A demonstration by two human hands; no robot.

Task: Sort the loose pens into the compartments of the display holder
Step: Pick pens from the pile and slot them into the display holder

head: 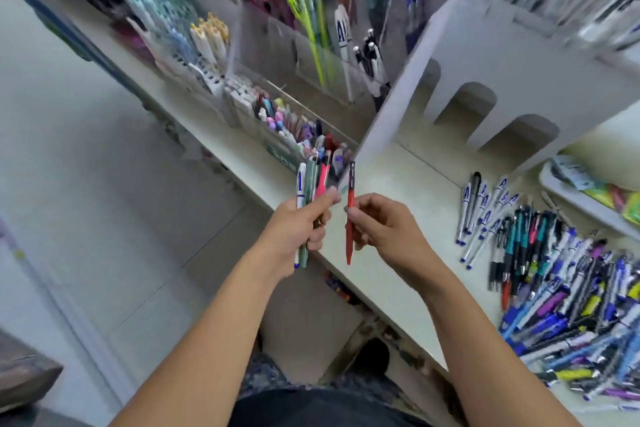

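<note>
My left hand (300, 222) grips a bundle of pens (309, 184) upright: a white one, a green one and a pink one show. Just to its right, my right hand (381, 222) pinches a single red pen (350, 215) that stands nearly vertical, tip down. Both hands hover above the front edge of the white counter (408, 184). A large heap of loose pens (561, 291) lies on the counter at the right. The clear display holder (329, 55) with compartments of pens stands behind, blurred.
A low open box of pastel markers (294, 128) sits right behind my hands. A white shelf unit with arched cut-outs (485, 66) rises at the right. A small tray with packets (595, 191) is at the far right. Tiled floor lies to the left.
</note>
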